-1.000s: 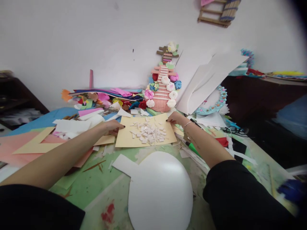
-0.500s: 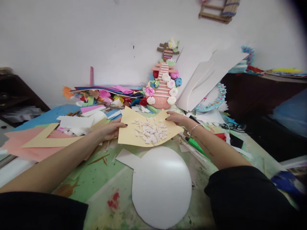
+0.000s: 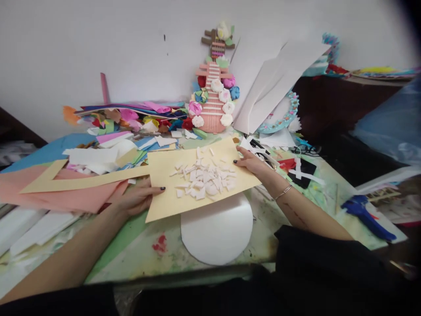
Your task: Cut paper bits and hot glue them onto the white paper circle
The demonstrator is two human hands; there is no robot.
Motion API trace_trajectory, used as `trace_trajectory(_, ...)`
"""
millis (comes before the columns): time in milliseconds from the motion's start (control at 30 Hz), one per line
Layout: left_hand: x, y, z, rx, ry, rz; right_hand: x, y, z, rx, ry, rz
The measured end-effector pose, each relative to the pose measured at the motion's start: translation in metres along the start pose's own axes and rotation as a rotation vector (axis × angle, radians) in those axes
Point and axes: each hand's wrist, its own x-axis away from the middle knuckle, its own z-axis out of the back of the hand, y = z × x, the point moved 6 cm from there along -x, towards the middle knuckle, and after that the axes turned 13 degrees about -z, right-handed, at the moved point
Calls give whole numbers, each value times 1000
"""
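Left hand and right hand, each grip pinching an opposite side of the cream sheet, hold it over part of the white disc on the surface, presumably supporting both ends so the heaped white scraps stay aboard.

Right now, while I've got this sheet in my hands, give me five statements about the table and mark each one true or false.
1. The left hand and right hand both hold the yellow sheet. True.
2. The blue tool lies to the left of the yellow sheet. False: the blue tool lies to the right.
3. White scraps are heaped on top of the yellow sheet. True.
4. The round white board is in full view. False: the yellow sheet hides the far part of the round white board.
5. The flower-covered instrument shape stands upright beyond the yellow sheet. True.
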Motion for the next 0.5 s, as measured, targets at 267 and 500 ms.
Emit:
trace_trajectory(267, 6, -2, 3, -83, 34, -34, 15, 33, -11, -150, -43, 2)
trace_trajectory(500, 3, -9, 6, -58, 117, -30, 10, 35, -3, -213, 39, 195)
